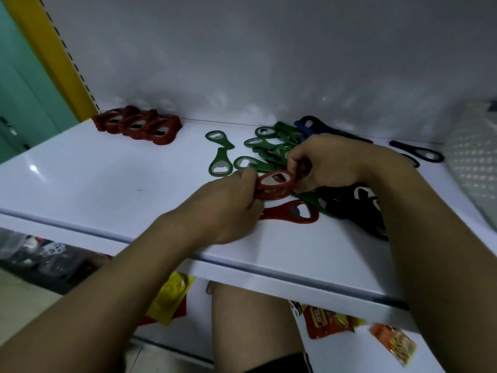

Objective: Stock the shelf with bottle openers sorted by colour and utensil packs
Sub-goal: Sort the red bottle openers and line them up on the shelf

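Observation:
My left hand grips a small stack of red bottle openers by their handles over the white shelf. My right hand pinches the far end of the top red opener. One more red opener lies flat on the shelf just below them. A row of red openers stands at the back left. Green openers lie scattered in the middle, blue ones behind them, and black ones at the right, partly hidden under my right arm.
A clear textured pack lies at the shelf's right end. The lower shelf holds yellow and red-orange snack packets. A yellow upright bounds the shelf at the left. My bare knee is below the shelf's front edge.

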